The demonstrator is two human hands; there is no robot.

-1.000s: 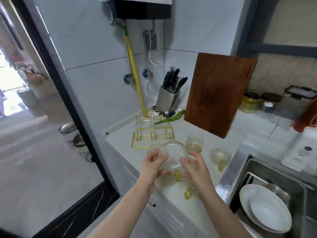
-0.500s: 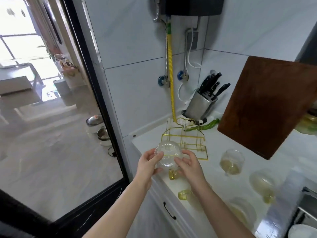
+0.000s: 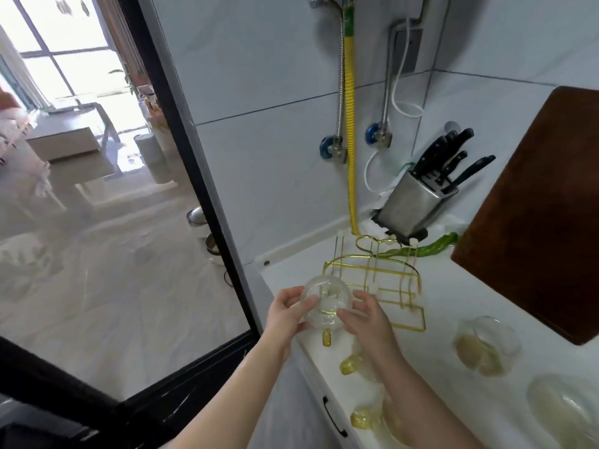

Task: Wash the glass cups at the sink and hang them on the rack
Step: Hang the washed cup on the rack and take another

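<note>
I hold a round clear glass cup with a yellow handle between both hands, its mouth facing me. My left hand grips its left side and my right hand grips its right side. The cup hovers at the near left corner of the gold wire rack, whose pegs stand bare. More glass cups lie on the white counter: one to the right, one at the far right, and two with yellow handles partly hidden under my right forearm.
A steel knife block and a green chilli sit behind the rack. A brown cutting board leans at the right. A yellow hose runs down the wall. The counter edge drops off beside a glass door.
The view has swung left, away from the sink. Both hands carried the cup leftwards and farther out, to the rack's near left corner.
</note>
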